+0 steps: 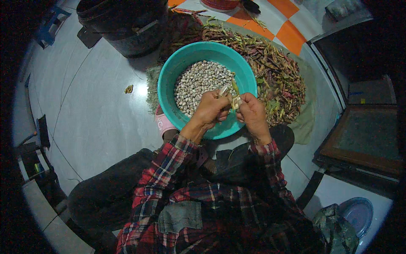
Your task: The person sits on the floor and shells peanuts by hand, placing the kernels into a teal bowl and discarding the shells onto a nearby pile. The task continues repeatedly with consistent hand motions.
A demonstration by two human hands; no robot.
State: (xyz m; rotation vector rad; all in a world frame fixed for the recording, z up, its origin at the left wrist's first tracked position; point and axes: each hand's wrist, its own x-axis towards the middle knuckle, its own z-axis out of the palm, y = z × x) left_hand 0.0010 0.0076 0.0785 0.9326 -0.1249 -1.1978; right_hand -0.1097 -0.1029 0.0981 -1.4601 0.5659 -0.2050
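Note:
A teal plastic basin [165, 95] stands before me, its bottom covered with pale, speckled shelled beans [203, 83]. Over its near right part, my left hand [215, 107] and my right hand [252, 111] meet at a split yellowish bean pod [235, 101]. My left hand is closed around one side of the pod, and a pale piece of husk sticks up above its fingers. The thumb and fingertips of my right hand pinch the other side. Part of the pod is hidden behind the fingers.
A heap of dried bean pods [279, 85] lies on a cloth [306, 127] behind and right of the basin. A large dark bucket [127, 31] stands at the back left. On the tiled floor lies a small husk piece [128, 89]. A blue plate [356, 212] is at the lower right.

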